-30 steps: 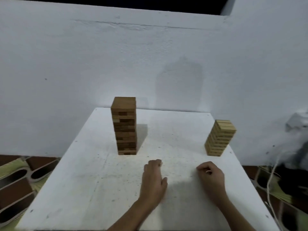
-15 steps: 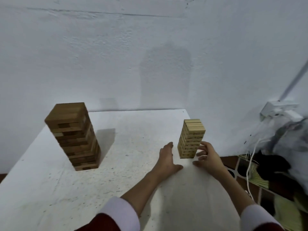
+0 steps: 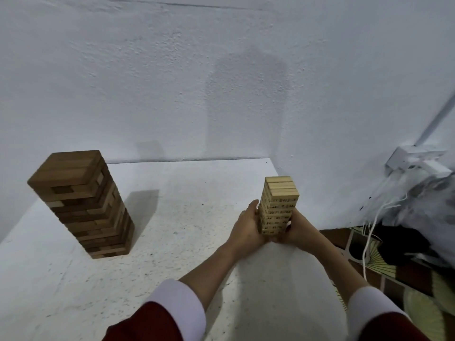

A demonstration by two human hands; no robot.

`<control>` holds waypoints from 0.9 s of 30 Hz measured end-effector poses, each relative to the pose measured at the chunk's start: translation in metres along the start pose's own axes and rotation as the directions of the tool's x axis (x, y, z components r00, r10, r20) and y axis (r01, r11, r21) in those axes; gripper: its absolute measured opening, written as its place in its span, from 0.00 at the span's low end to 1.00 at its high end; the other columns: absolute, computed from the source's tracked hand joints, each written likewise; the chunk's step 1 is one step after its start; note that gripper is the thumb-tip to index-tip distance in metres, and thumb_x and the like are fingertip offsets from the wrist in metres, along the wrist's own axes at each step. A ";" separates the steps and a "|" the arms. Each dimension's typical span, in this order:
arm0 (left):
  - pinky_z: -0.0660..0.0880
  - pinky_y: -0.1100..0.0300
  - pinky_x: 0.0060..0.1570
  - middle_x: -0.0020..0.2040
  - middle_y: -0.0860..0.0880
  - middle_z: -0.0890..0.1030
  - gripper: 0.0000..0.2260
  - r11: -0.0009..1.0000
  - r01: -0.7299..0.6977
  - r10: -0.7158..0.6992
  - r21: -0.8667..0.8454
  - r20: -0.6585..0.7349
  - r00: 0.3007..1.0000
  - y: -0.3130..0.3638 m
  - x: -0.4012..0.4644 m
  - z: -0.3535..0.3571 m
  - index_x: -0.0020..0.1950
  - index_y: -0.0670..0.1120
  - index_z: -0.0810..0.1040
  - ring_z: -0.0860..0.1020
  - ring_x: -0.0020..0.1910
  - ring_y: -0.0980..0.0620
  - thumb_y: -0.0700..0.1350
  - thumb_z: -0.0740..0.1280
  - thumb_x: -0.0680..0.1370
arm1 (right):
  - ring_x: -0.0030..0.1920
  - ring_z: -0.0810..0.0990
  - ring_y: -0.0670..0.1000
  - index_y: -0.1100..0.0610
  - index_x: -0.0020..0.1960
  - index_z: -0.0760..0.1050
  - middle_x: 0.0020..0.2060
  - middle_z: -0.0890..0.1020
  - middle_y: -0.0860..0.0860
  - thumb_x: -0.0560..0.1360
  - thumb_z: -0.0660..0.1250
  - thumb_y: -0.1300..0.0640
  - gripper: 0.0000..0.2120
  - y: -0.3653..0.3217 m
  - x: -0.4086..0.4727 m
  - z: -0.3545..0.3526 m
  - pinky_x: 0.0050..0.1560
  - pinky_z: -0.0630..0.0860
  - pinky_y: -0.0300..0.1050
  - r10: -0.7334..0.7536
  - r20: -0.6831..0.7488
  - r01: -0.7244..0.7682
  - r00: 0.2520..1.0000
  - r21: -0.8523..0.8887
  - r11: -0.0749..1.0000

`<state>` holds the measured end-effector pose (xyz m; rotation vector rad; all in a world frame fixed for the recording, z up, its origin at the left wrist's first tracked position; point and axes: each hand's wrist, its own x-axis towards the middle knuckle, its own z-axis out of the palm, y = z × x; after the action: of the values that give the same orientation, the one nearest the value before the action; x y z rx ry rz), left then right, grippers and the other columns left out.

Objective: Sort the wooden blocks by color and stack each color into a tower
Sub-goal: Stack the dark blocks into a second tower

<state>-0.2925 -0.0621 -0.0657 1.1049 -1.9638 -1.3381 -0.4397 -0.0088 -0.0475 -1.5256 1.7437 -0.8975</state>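
A tower of light, pale-yellow wooden blocks (image 3: 279, 205) stands near the right edge of the white table (image 3: 177, 217). My left hand (image 3: 245, 228) presses flat against the tower's left side, fingers straight and pointing up. My right hand (image 3: 300, 230) holds the lower right side, with its fingers curled round the front corner at the base. A taller tower of dark brown blocks (image 3: 82, 205) stands apart at the left of the table, with a few lighter blocks showing in its layers. Neither hand touches it.
A white wall runs right behind the table. Beyond the table's right edge are a white power strip (image 3: 418, 163) with white cables (image 3: 371, 232), dark bundled things (image 3: 418, 217) and a patterned floor (image 3: 406, 279). The light tower stands close to that edge.
Both hands have left the table in front of me, reached forward to the right and closed in on the light tower from both sides. The view has turned right and come closer.
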 end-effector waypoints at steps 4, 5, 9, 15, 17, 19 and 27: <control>0.79 0.52 0.50 0.52 0.55 0.79 0.38 1.000 -0.023 0.023 0.015 0.002 1.000 0.001 -0.001 -0.001 0.65 0.53 0.66 0.80 0.50 0.55 0.62 0.75 0.59 | 0.50 0.76 0.32 0.55 0.64 0.67 0.51 0.77 0.43 0.62 0.75 0.71 0.34 0.003 0.002 -0.001 0.42 0.75 0.31 -0.024 0.011 0.023 1.000 0.021 1.000; 0.80 0.52 0.49 0.51 0.55 0.78 0.39 0.999 -0.029 0.029 0.015 -0.003 1.000 0.001 -0.001 -0.002 0.66 0.53 0.65 0.80 0.49 0.56 0.63 0.74 0.59 | 0.51 0.76 0.33 0.56 0.65 0.67 0.52 0.77 0.43 0.62 0.75 0.70 0.35 0.004 0.002 -0.001 0.43 0.75 0.31 -0.024 0.013 0.024 1.000 0.023 0.999; 0.79 0.53 0.51 0.55 0.54 0.76 0.44 0.999 -0.037 0.036 0.038 0.023 0.999 0.000 -0.001 -0.006 0.71 0.51 0.61 0.79 0.51 0.55 0.62 0.74 0.60 | 0.52 0.77 0.35 0.56 0.66 0.67 0.53 0.78 0.44 0.61 0.76 0.69 0.36 0.006 0.003 -0.001 0.43 0.76 0.33 -0.015 0.009 0.015 1.000 0.023 1.000; 0.79 0.56 0.52 0.57 0.52 0.76 0.41 0.998 -0.058 0.056 0.035 0.047 0.997 -0.004 -0.005 -0.015 0.73 0.50 0.59 0.78 0.53 0.55 0.52 0.76 0.66 | 0.54 0.78 0.43 0.57 0.65 0.68 0.53 0.78 0.45 0.60 0.77 0.68 0.37 0.004 0.003 0.009 0.44 0.76 0.35 -0.015 -0.006 0.015 1.000 0.005 1.000; 0.78 0.58 0.50 0.54 0.53 0.76 0.38 0.997 -0.071 0.070 0.028 0.044 0.997 -0.005 -0.010 -0.024 0.71 0.49 0.61 0.78 0.51 0.56 0.49 0.76 0.67 | 0.54 0.78 0.43 0.56 0.65 0.68 0.53 0.78 0.44 0.59 0.77 0.67 0.36 -0.002 0.004 0.017 0.45 0.76 0.34 -0.022 -0.004 0.022 1.000 0.000 1.000; 0.78 0.59 0.49 0.52 0.53 0.75 0.35 0.996 -0.086 0.085 0.035 0.033 0.996 -0.009 -0.014 -0.033 0.69 0.48 0.64 0.77 0.51 0.55 0.45 0.77 0.67 | 0.52 0.77 0.38 0.55 0.64 0.68 0.52 0.78 0.43 0.60 0.77 0.66 0.36 -0.009 0.004 0.025 0.44 0.75 0.31 -0.024 0.002 0.024 1.000 0.011 1.000; 0.79 0.53 0.50 0.54 0.52 0.77 0.36 0.996 -0.075 0.075 0.038 0.001 0.997 -0.035 -0.036 -0.087 0.68 0.52 0.67 0.78 0.51 0.53 0.43 0.78 0.64 | 0.50 0.77 0.34 0.57 0.64 0.65 0.52 0.77 0.44 0.57 0.73 0.60 0.37 -0.047 0.007 0.072 0.45 0.72 0.28 -0.088 0.059 0.082 0.994 0.108 0.991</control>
<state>-0.1942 -0.0819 -0.0634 1.0383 -2.0177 -1.2656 -0.3550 -0.0256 -0.0485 -1.5520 1.5721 -0.9576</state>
